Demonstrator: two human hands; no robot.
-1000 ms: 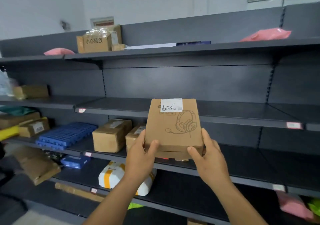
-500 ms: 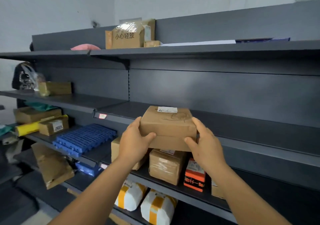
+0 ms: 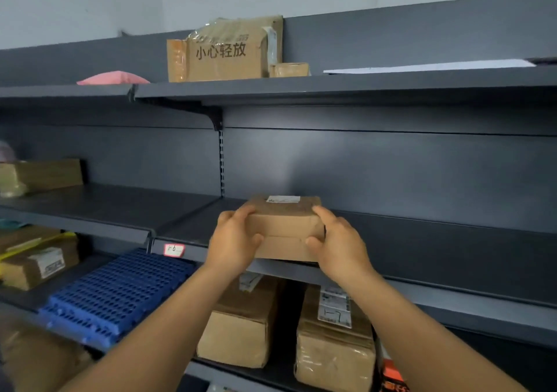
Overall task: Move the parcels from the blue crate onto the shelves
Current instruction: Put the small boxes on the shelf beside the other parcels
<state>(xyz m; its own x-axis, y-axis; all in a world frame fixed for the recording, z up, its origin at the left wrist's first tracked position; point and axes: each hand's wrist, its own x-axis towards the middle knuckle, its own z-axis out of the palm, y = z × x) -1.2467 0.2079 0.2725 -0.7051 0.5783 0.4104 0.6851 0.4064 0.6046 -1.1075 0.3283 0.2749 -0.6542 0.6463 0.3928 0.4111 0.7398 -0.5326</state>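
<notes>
Since the frame half a second back, both of my hands have carried the flat brown cardboard box with the white label (image 3: 284,226) forward and up, and its underside now meets the front lip of the dark grey metal middle shelf (image 3: 422,235); whether its full weight rests there I cannot tell. My left hand (image 3: 233,242) grips the box's left end, fingers curled over the top edge and thumb pressed against the front face. My right hand (image 3: 339,241) grips the right end in the same way, fingers over the top corner and thumb on the front. The box sits level, label on its top face toward the rear. Just left of it on the shelf edge is a small white tag with a red border (image 3: 174,250). On the shelf below stand two tall brown cardboard parcels (image 3: 241,331), side by side with a gap between, the right one bearing a white printed label. Left of them lies a blue perforated plastic panel (image 3: 114,295). On the top shelf stands a large brown carton printed with black Chinese characters (image 3: 224,52), with a pink soft mailer bag (image 3: 113,77) to its left and a flat white sheet (image 3: 422,66) to its right.
</notes>
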